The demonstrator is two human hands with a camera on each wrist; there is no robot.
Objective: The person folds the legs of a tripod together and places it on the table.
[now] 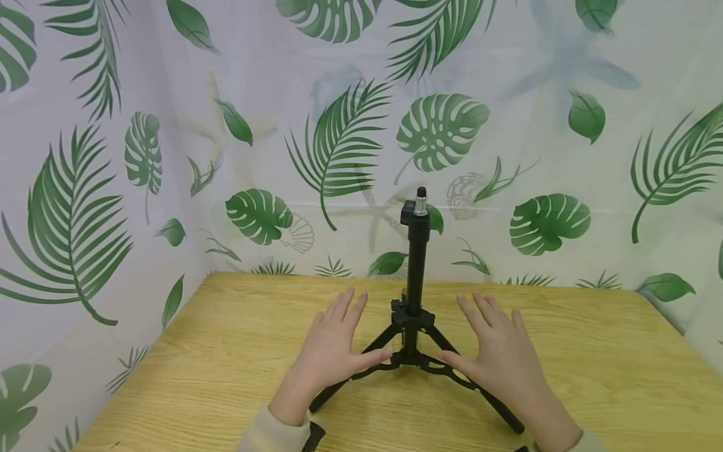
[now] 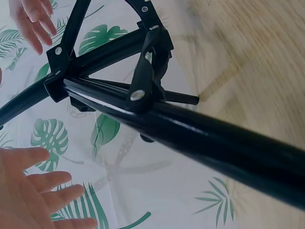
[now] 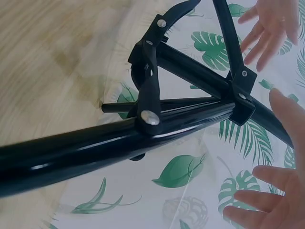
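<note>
A black tripod stand [image 1: 417, 270] stands upright on the table, its legs spread. At its top are a silver stud with a black tip and a side knob [image 1: 407, 213]. My left hand [image 1: 330, 345] is held to the left of the stand with fingers extended; my right hand [image 1: 505, 351] mirrors it on the right. Both hands hold nothing. In the head view each thumb overlaps the leg braces, and I cannot tell whether they touch. The left wrist view shows a tripod leg [image 2: 200, 129] close up, with the left hand's fingers [image 2: 52, 198] apart from it. Likewise, the right wrist view has a leg [image 3: 76, 148] across it.
The wooden table [image 1: 237, 333] extends to both sides of the stand. Behind it hangs a white curtain [image 1: 361, 245] printed with green leaves, which also covers the left side. Dark bands [image 1: 313, 436] show at the sleeves.
</note>
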